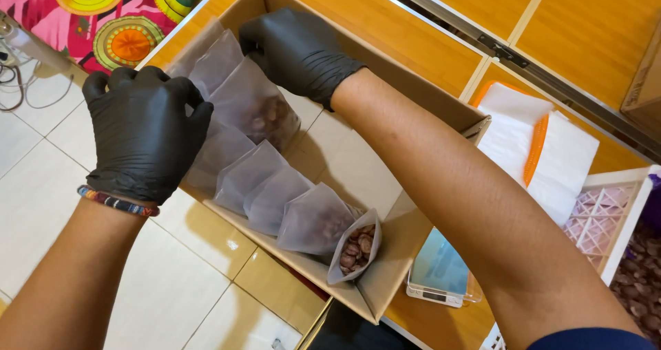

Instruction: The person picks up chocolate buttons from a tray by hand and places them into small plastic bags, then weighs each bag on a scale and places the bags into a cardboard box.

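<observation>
Presently both gloved hands, left hand (144, 133) and right hand (296, 50), pinch the upright frosted pouch (251, 102) between them inside the cardboard box (358, 178), grips closed.

pouches (272, 195) in box (358, 167), scale (441, 271) right

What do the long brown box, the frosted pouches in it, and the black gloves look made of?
Long brown box: corrugated cardboard, matte, folded flaps. Frosted pouches: probably thin translucent plastic, brown contents showing through. Black gloves on left hand and right hand: likely nitrile or latex, slight sheen.
</observation>
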